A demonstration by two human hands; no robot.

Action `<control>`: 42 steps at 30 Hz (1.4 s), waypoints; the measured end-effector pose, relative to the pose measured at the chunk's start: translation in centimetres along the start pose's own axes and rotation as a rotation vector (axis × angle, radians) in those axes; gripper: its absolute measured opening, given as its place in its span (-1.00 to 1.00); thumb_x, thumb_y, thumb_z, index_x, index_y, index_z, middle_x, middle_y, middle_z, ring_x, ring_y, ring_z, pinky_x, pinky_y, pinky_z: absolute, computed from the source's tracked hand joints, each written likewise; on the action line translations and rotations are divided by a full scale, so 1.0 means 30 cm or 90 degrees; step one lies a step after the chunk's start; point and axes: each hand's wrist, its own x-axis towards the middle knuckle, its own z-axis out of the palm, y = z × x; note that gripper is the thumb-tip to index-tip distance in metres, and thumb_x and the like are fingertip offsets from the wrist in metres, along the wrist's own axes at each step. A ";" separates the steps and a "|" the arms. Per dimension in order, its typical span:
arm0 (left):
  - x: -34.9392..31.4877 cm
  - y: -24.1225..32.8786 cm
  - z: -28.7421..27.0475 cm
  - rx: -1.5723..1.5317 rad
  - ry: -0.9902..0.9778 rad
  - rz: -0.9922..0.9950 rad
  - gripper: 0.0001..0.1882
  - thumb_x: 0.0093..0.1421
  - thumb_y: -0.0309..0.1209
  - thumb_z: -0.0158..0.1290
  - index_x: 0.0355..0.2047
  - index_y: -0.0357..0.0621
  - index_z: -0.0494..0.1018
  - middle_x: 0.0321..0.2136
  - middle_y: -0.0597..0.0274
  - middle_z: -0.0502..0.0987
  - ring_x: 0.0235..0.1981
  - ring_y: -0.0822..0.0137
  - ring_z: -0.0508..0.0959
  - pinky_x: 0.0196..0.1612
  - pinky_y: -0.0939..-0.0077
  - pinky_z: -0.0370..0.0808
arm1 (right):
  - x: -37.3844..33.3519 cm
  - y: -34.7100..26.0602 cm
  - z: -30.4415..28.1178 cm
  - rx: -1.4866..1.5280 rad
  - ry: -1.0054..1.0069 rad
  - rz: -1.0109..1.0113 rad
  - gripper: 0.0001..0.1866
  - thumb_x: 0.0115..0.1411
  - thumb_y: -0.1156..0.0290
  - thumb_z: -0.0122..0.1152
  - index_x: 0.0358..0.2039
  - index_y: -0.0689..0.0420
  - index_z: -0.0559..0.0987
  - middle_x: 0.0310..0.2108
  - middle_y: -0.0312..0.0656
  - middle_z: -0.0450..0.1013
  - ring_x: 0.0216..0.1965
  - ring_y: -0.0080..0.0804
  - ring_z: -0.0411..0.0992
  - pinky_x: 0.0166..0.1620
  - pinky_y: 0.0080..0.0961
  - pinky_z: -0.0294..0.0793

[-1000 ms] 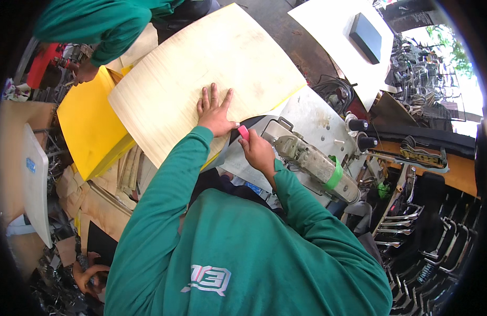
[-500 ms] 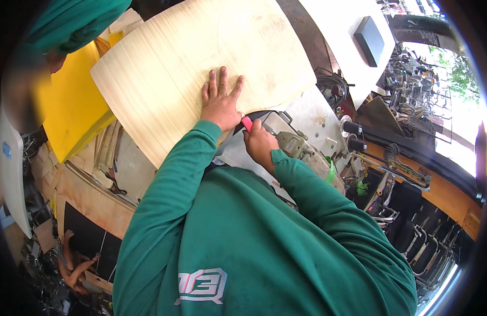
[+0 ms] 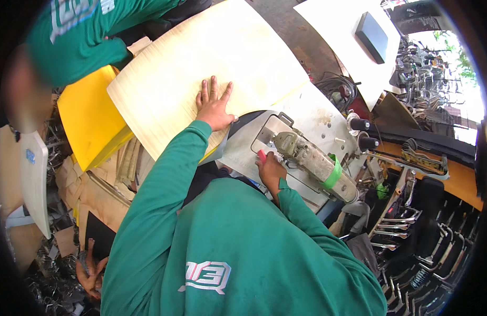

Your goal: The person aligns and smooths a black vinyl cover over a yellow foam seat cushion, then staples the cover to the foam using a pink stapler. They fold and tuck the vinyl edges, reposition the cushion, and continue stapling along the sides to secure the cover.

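My left hand [image 3: 214, 108] presses flat, fingers spread, on a large cream sheet [image 3: 254, 58] with faint streaks. A dark strip [image 3: 247, 124] shows along the sheet's near right edge. My right hand [image 3: 271, 169] is closed around a small pinkish-red object [image 3: 262, 156]; its kind is hidden by the fingers. That hand is low beside the worn metal arm of a sewing machine [image 3: 309, 160], which has a green band [image 3: 333, 173] around it. Under the machine is a pale metal-looking tabletop [image 3: 330, 118].
At the upper left, a co-worker in a green sleeve [image 3: 96, 37] leans near a yellow block [image 3: 93, 113]. Wood offcuts [image 3: 104, 184] lie below it. A black box [image 3: 371, 38] rests on a white board [image 3: 343, 31]. Cables [image 3: 341, 92] and hanging metal tools [image 3: 436, 247] are at the right.
My right hand has drawn away from the sheet's edge and my left hand, toward me and to the right, with the pinkish-red object. The co-worker has leaned further into view.
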 end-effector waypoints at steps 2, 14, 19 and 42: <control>0.005 -0.002 0.002 0.017 0.003 -0.003 0.32 0.09 0.15 0.41 0.70 0.47 -0.18 0.67 -0.21 -0.49 0.65 -0.35 -0.50 0.60 -0.33 -0.34 | 0.014 0.026 0.041 -0.056 0.053 0.027 -0.52 0.41 0.02 0.32 0.07 0.11 0.44 -0.19 0.16 0.66 -0.19 0.16 0.67 -0.12 0.13 0.61; 0.011 -0.008 0.017 0.060 0.001 0.001 0.34 0.10 0.17 0.40 0.70 0.47 -0.24 0.66 -0.27 -0.51 0.64 -0.39 -0.51 0.56 -0.45 -0.34 | 0.194 -0.234 -0.120 0.220 0.137 -0.236 -0.65 0.42 0.19 0.27 0.00 0.17 0.45 -0.26 0.15 0.58 -0.29 0.31 0.59 -0.24 0.15 0.57; 0.005 -0.012 0.011 0.017 0.006 0.011 0.30 0.11 0.13 0.39 0.70 0.48 -0.21 0.67 -0.22 -0.51 0.65 -0.38 -0.50 0.57 -0.40 -0.33 | 0.225 -0.254 -0.131 0.088 0.042 -0.206 -0.68 0.47 0.19 0.16 -0.10 0.20 0.38 -0.23 0.26 0.60 -0.28 0.31 0.63 -0.25 0.16 0.63; 0.015 -0.013 0.018 0.029 0.016 0.006 0.36 0.03 0.22 0.42 0.69 0.43 -0.16 0.66 -0.27 -0.45 0.64 -0.42 -0.46 0.58 -0.43 -0.27 | 0.018 -0.052 0.139 -0.142 0.097 0.069 -0.25 0.39 0.04 0.29 0.43 0.23 0.35 0.23 0.29 0.48 0.29 0.20 0.46 0.33 0.15 0.40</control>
